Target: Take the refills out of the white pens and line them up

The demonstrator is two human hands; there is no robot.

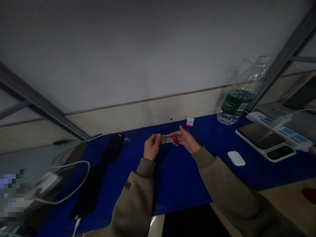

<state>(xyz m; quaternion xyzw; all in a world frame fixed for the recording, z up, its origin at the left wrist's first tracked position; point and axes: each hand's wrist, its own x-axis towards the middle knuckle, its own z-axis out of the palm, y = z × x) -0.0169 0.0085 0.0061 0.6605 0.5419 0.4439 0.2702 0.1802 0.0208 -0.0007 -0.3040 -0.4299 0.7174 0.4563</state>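
My left hand (151,146) is closed around one end of a small bundle of pens (168,139), white and red, held level above the blue table mat (177,174). My right hand (185,139) pinches the other end of the same bundle, with its fingers curled under it. Both hands hover near the far middle of the mat. A loose red pen cap or pen (188,125) lies just beyond my right hand, next to a small white box (190,120).
A black case (112,147) lies left of my hands, with white cables (71,184) looping further left. To the right are a white mouse (236,158), a tablet and phone on a white tray (265,140), a power strip (281,126) and a big water bottle (240,98).
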